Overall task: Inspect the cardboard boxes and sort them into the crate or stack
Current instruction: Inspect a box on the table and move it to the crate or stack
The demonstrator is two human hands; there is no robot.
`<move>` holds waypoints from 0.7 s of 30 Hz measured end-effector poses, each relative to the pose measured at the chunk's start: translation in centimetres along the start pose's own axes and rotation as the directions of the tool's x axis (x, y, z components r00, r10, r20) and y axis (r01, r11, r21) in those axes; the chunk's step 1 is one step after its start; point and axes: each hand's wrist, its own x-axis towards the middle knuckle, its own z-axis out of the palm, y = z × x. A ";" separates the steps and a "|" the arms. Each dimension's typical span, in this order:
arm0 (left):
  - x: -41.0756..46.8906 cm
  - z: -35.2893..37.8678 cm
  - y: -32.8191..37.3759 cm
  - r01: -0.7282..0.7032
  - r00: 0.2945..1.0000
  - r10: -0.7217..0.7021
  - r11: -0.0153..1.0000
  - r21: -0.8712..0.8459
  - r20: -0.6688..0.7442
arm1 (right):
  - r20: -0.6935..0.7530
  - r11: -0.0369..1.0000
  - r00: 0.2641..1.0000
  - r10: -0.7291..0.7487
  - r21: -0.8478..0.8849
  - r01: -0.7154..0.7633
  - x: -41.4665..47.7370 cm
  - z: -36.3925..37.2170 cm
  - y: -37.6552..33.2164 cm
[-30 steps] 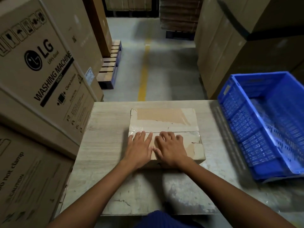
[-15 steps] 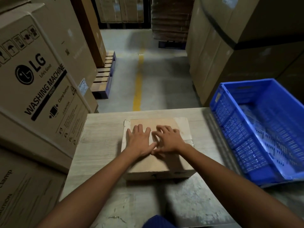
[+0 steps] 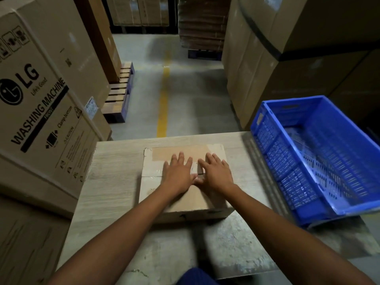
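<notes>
One blue crate [image 3: 287,171] near cardboard box [image 3: 153,186]

lg washing machine carton [image 3: 41,103] at my left, wooden pallet [image 3: 121,89] behind it. yellow line [image 3: 163,99] runs down the concrete floor [image 3: 195,99] beyond my pale wood-grain table [image 3: 115,167].

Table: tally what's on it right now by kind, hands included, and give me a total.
Cardboard box: 1
Blue crate: 1
Hands: 2, the left hand and the right hand, both flat on the box top
Total: 4
</notes>
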 end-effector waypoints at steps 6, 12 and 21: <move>-5.3 3.8 1.7 -0.286 0.894 0.254 0.957 -0.036 -0.369 | -0.467 0.992 0.878 0.108 0.113 -0.061 -6.8 3.7 -0.2; -6.8 6.0 2.3 -0.281 0.894 0.230 0.956 -0.081 -0.385 | -0.597 0.989 0.794 0.115 0.147 -0.033 -9.5 5.9 -0.5; -6.5 5.0 -4.2 -0.232 0.866 0.199 0.972 -0.016 -0.458 | -0.320 0.974 0.947 -0.031 0.201 0.100 -6.6 4.1 -4.9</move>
